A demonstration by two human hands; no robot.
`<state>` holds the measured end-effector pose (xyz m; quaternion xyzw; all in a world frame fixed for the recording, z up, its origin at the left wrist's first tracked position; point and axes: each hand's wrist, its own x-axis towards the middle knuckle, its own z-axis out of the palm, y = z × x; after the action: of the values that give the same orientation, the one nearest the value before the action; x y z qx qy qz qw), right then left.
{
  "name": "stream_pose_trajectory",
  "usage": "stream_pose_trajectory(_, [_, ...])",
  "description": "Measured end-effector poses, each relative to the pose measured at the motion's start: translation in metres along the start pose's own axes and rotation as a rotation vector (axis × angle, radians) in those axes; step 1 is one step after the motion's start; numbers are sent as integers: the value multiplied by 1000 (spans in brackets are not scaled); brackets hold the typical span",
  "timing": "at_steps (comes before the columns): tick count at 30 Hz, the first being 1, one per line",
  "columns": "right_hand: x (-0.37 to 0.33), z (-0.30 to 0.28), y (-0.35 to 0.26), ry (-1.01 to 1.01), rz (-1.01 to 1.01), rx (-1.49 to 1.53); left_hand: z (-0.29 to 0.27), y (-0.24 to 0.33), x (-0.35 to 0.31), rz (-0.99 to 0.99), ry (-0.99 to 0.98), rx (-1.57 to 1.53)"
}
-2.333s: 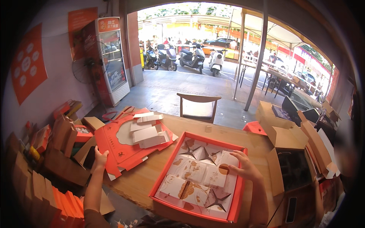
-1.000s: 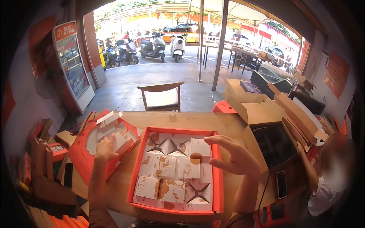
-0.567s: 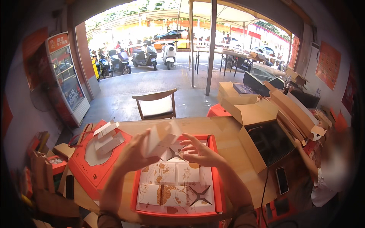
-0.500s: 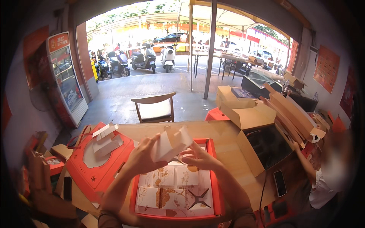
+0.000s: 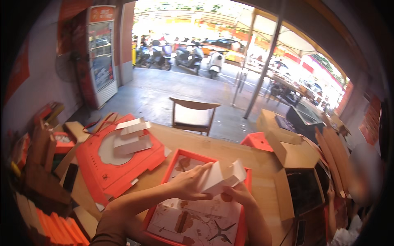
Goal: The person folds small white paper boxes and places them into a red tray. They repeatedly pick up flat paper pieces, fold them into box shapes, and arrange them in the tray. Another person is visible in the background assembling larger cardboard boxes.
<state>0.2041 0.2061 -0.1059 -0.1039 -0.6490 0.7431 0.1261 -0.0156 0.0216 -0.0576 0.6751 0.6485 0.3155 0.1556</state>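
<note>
Low centre of the frame: left hand (image 5: 191,183) grasping a white carton (image 5: 216,180), which is tilted and held over the red tray (image 5: 197,156). Right hand (image 5: 241,193) at the carton's lower right, thumb by its edge; from my remote seat I cannot tell whether that grip is clenched. Tray lies on the tabletop (image 5: 264,182), dark star-shaped slot (image 5: 222,231) near its bottom. Left of frame, white folded pieces (image 5: 132,144) rest on flat red cardboard (image 5: 141,164).

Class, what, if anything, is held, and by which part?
A small white carton, held by its left side in the left hand; the right hand is at its lower right, its grip unclear.
</note>
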Motion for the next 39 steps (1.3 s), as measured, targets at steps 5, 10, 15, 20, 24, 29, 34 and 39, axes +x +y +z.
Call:
stream_pose_trajectory(5, [2,12,-13,-69,-61,10,-1,1,-7,35,46,-8])
stream_pose_trajectory(10, [4,9,-14,-63,87,-102,4,-14,-6,110,120,-39])
stream_pose_trajectory(15, [10,26,-32,25,-40,-173,-2,-10,-3,26,126,-99])
stream_pose_trajectory(20, [17,34,-24,236,-331,-42,-2,-7,-2,-18,138,-105])
stream_pose_trajectory(24, [15,19,1,435,-499,-303,1,-2,-3,-10,200,2])
stream_pose_trajectory(29, [9,34,-13,402,-746,-643,7,2,-3,-90,292,89])
stream_pose_trajectory(34, [6,49,-22,279,-592,-697,0,10,-7,106,339,72])
stream_pose_trajectory(39, [6,39,-13,95,-522,-416,-2,-14,-2,374,418,-118])
